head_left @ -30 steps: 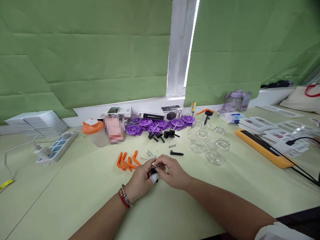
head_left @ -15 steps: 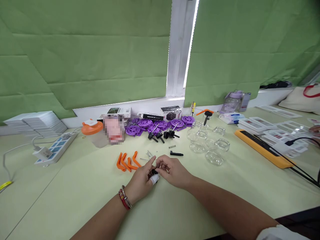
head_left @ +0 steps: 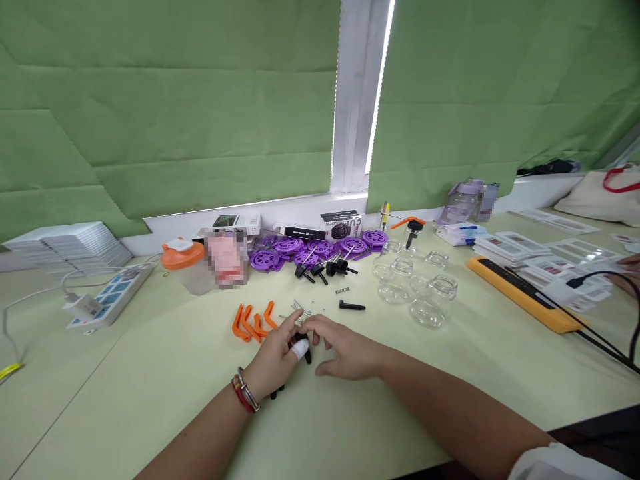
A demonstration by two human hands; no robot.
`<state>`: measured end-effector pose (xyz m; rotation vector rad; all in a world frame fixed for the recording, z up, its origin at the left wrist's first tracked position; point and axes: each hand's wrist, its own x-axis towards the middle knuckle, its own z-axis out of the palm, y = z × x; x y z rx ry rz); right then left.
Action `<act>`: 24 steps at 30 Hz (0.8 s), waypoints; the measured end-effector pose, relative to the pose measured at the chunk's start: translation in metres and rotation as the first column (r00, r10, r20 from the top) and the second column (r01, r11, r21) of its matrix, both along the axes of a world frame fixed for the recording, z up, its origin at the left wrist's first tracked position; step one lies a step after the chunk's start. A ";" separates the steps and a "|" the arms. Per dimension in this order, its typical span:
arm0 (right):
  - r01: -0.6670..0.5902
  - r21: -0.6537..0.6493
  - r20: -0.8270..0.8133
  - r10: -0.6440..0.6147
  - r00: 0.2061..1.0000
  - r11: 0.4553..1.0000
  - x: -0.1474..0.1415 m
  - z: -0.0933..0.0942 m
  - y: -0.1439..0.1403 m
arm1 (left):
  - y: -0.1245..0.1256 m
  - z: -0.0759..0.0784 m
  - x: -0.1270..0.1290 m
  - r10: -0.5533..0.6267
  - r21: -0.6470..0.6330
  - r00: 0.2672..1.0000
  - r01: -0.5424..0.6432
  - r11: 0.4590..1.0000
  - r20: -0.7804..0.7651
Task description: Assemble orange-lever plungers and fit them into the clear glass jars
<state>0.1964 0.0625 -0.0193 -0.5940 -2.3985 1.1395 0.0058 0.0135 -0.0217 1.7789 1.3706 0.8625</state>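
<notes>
A black plastic part point(head_left: 307, 356) is gripped in my left hand point(head_left: 277, 353), whose thumb has a white wrap; most of the part is hidden by the fingers. My right hand point(head_left: 345, 347) hovers just right of it, thumb and fingers apart, its fingertips close above the part. Whether they touch it I cannot tell. Beneath my left wrist another black piece point(head_left: 277, 392) peeks out. Thin metal pins point(head_left: 296, 307) lie beyond my fingertips. Orange curved handles point(head_left: 248, 323) rest to the left, with a small spring point(head_left: 343, 291) and a black rod-like part point(head_left: 352, 305) farther out.
Clear glass jars point(head_left: 433, 310) stand at the right. Purple wheel-patterned pieces point(head_left: 290, 247) and black knobs with metal rods point(head_left: 319, 270) lie at the back. A power strip point(head_left: 110, 297) is at left, a yellow-black one point(head_left: 520, 293) at right. Another person's hand point(head_left: 627, 273) shows at the right edge.
My right hand has opened its pinch, with the thumb drawn away from the fingers. My left hand has shifted slightly left with the black part, exposing another black piece under the wrist.
</notes>
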 end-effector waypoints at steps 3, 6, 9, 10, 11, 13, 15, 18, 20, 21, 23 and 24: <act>0.000 0.058 0.043 -0.003 0.999 0.998 -0.006 -0.003 -0.003 | 0.001 0.006 -0.001 0.035 -0.041 0.998 -0.033 0.999 0.046; 0.098 0.119 0.007 -0.100 0.995 0.988 -0.017 -0.010 -0.009 | 0.000 0.011 0.001 0.062 -0.080 0.992 -0.053 0.995 0.111; 0.176 0.121 0.004 -0.178 0.984 0.977 -0.025 -0.016 -0.013 | -0.002 0.012 0.004 0.074 -0.112 0.987 -0.058 0.992 0.143; 0.186 0.115 0.004 -0.188 0.982 0.976 -0.026 -0.018 -0.013 | -0.002 0.012 0.004 0.070 -0.109 0.988 -0.056 0.993 0.135; 0.194 0.110 0.004 -0.195 0.981 0.975 -0.026 -0.019 -0.013 | -0.002 0.011 0.003 0.064 -0.097 0.992 -0.053 0.994 0.111; 0.203 0.117 0.013 -0.206 0.979 0.972 -0.026 -0.020 -0.013 | -0.002 0.010 -0.001 0.068 -0.049 0.997 -0.066 0.997 0.024; 0.207 0.136 0.050 -0.216 0.975 0.969 -0.025 -0.021 -0.014 | -0.001 0.008 -0.006 0.118 0.019 0.991 -0.117 0.993 -0.058; 0.199 0.157 0.126 -0.220 0.967 0.967 -0.028 -0.023 -0.016 | 0.003 0.007 -0.014 0.265 0.120 0.964 -0.260 0.958 -0.023; 0.189 0.176 0.165 -0.218 0.962 0.966 -0.032 -0.023 -0.017 | 0.006 0.006 -0.018 0.343 0.153 0.937 -0.349 0.925 0.064; 0.185 0.184 0.178 -0.218 0.960 0.965 -0.034 -0.022 -0.018 | 0.006 0.006 -0.019 0.367 0.160 0.925 -0.379 0.912 0.098; 0.175 0.195 0.198 -0.214 0.957 0.965 -0.037 -0.021 -0.019 | 0.007 0.004 -0.021 0.395 0.165 0.909 -0.413 0.896 0.133; 0.173 0.200 0.203 -0.213 0.956 0.965 -0.038 -0.021 -0.019 | 0.008 0.003 -0.021 0.402 0.166 0.905 -0.421 0.892 0.138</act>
